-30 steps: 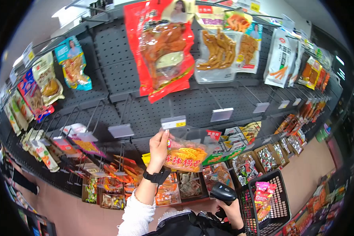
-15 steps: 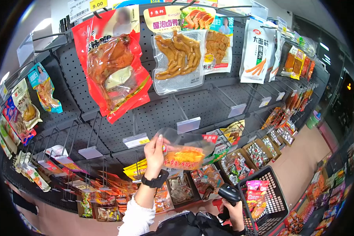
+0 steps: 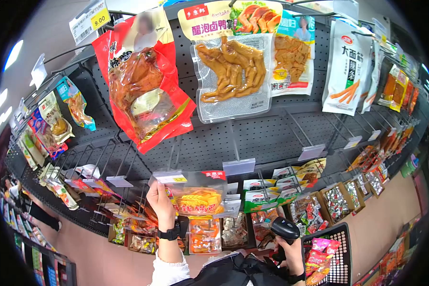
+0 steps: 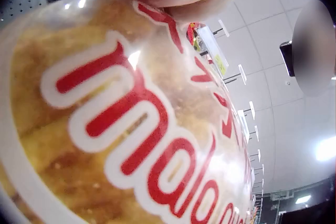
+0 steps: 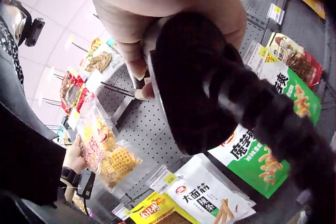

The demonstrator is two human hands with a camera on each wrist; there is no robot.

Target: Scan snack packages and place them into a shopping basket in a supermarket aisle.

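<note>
Fingers point(image 3: 153, 189) of the left hand point(image 3: 159, 204) pinch a snack packet point(image 3: 198, 196) under a price tag point(image 3: 170, 178), lower centre. The right hand point(image 3: 291, 253) clamps a scanner point(image 3: 283, 229). Hanging seems the step in hand, needing careful alignment there.

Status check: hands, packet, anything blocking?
Left hand grips snack packet by its left edge, up at the pegboard. Right hand holds scanner, low by basket. Price tag overlaps packet's top corner.
</note>
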